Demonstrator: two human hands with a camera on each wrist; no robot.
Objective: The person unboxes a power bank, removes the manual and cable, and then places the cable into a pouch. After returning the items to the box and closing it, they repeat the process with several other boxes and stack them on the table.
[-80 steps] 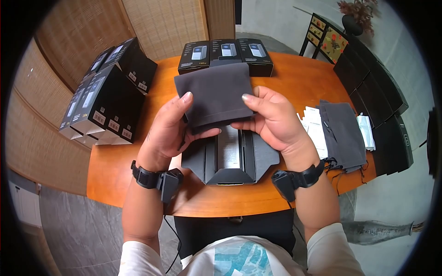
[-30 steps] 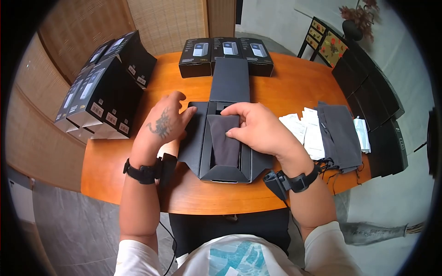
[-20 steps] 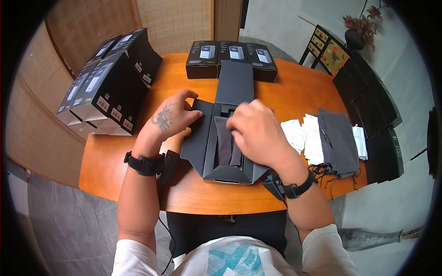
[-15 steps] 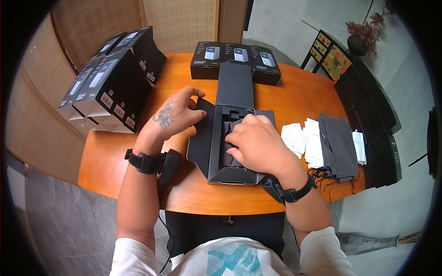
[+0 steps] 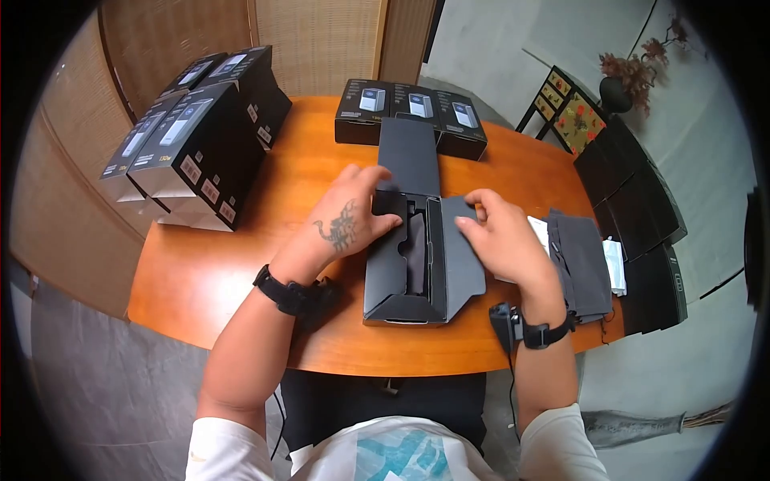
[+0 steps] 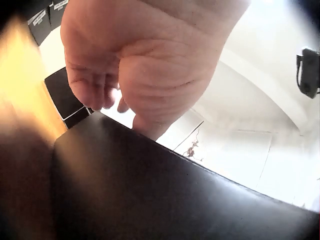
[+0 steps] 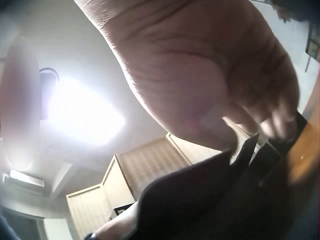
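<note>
In the head view an unfolded black box (image 5: 385, 276) lies at the middle of the table, its long lid (image 5: 407, 156) laid back at the far end. The left flap slants over part of the opening, and a dark grey cloth pouch (image 5: 416, 256) shows inside beside its notched edge. My left hand (image 5: 345, 212) rests its thumb on that flap, fingers loosely bent over its far end. My right hand (image 5: 509, 240) pinches the far corner of the raised right flap (image 5: 464, 272), thumb on the inner side. In the wrist views, dark card hides the thumb tips.
Printed black boxes (image 5: 200, 152) stand stacked at the left; several more (image 5: 417, 104) sit at the back. Grey drawstring pouches (image 5: 579, 264) and white papers (image 5: 539, 232) lie at the right, with a pale packet (image 5: 614, 264) beside them. Black boxes (image 5: 654, 284) line the right edge.
The pouch has gone from both hands down into the box. The right hand has left the pouch for the right flap. The left flap has swung inward with the left hand.
</note>
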